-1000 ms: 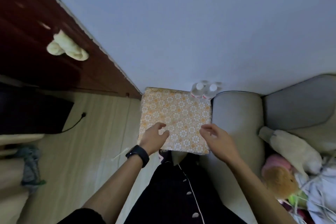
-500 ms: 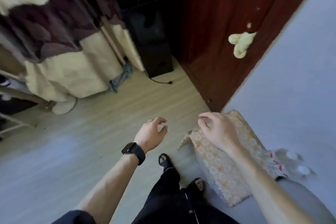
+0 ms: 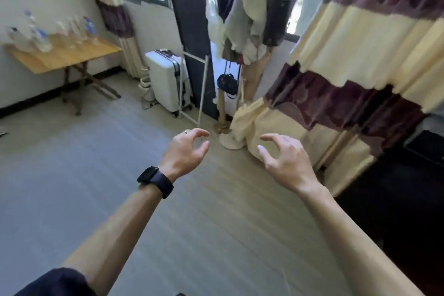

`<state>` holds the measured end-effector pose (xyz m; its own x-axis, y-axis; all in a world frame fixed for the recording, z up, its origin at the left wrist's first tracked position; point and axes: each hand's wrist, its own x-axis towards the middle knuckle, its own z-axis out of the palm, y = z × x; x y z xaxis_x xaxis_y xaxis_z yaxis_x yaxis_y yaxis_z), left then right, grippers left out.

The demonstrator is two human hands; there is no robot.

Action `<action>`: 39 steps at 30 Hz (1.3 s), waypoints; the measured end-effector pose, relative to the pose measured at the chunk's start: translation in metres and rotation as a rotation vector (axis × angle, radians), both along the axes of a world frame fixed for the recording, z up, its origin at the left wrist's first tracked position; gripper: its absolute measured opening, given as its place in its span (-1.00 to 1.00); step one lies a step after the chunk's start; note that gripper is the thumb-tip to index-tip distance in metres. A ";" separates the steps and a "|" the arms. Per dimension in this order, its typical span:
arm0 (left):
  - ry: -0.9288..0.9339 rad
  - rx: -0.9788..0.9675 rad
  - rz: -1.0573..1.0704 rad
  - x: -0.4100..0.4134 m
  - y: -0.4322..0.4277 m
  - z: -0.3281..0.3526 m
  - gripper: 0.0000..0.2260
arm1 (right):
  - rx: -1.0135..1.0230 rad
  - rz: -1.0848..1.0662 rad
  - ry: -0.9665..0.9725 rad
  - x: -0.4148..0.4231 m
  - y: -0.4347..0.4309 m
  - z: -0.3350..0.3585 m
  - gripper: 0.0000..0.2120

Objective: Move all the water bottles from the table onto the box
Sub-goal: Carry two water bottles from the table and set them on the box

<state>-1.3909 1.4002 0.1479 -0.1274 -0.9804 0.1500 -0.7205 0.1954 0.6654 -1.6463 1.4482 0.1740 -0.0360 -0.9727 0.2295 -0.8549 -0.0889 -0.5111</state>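
Water bottles point(image 3: 40, 36) stand tall on the table point(image 3: 69, 56), tops up. Left hand point(image 3: 185, 151) and right hand point(image 3: 283, 157) hold nothing, fingers bent loosely.

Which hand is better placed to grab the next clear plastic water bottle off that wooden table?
Probably the left hand: the wooden folding table with the clear plastic water bottles stands far off to the left. The right hand is equally empty.
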 end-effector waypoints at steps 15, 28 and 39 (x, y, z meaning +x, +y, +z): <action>-0.129 -0.156 0.400 0.305 -0.181 0.089 -0.76 | -0.146 0.432 0.060 0.300 -0.291 0.093 -0.56; -0.278 -0.195 0.745 0.461 -0.375 0.151 -0.74 | -0.192 0.657 0.002 0.463 -0.561 0.121 -0.54; -0.272 -0.156 0.873 0.605 -0.527 0.120 -0.75 | -0.161 0.779 -0.013 0.623 -0.761 0.095 -0.54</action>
<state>-0.7863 0.8736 0.2675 0.5964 -0.7168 0.3612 -0.7818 -0.4167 0.4638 -1.0231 0.6877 0.2690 0.6375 -0.6739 0.3735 -0.5099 -0.7324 -0.4511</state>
